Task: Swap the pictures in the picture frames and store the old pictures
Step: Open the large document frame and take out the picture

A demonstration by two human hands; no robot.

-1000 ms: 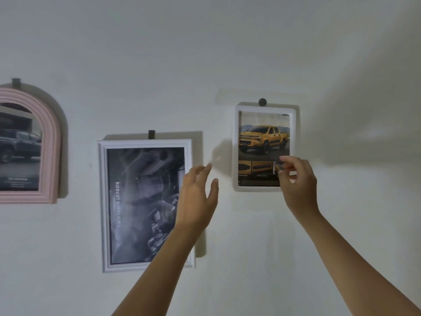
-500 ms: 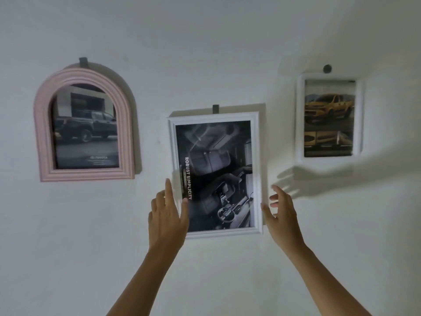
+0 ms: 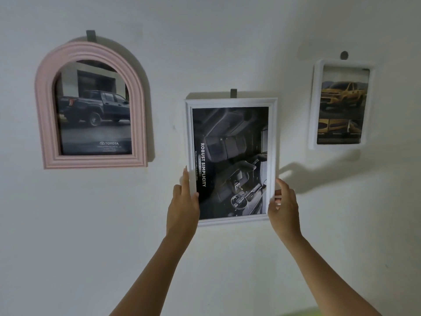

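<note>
Shifted from small frame (image 3: 341, 103) to middle frame (image 3: 230, 156) within the last second. Now gripped at lower side edges by left hand (image 3: 182, 207) and right hand (image 3: 284, 209). Still hanging on hook (image 3: 233, 93). Judged ready for lifting off; swap not begun.

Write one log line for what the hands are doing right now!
left hand: grips white frame left edge | right hand: grips right edge | frame: hangs on hook

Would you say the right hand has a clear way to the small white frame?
Probably yes: only bare wall lies between the right hand and the small white frame above it. It must first release the middle white frame's edge, which it holds.
</note>
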